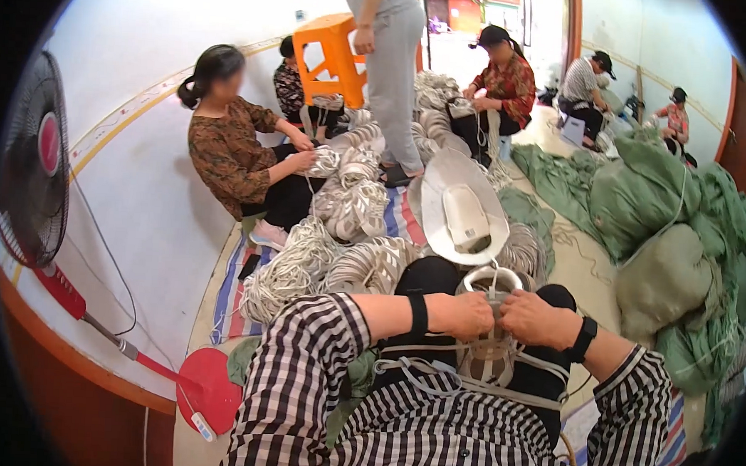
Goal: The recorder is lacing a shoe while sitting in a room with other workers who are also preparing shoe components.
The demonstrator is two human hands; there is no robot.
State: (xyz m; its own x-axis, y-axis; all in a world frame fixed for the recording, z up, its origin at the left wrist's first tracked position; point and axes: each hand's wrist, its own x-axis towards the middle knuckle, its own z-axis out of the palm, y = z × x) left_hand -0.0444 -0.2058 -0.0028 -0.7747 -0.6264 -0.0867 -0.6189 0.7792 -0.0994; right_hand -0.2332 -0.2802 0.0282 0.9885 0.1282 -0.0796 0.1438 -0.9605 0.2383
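Note:
On my lap rests a grey-and-white shoe upper, its pale padded collar pointing away from me. My left hand is closed at the upper's left side, fingers pinched by the eyelet rows. My right hand mirrors it at the right side, also pinched. Both seem to grip the white shoelace, though the exact hold is partly hidden by my fingers. Loose lengths of lace trail over both thighs, and a looped lace lies across my left leg.
Just beyond my knees stands a large pale basin-like piece. Left of it lie a heap of white laces and rows of stacked uppers. Green sacks fill the right. A red fan base sits left. Co-workers sit around; one person stands holding an orange stool.

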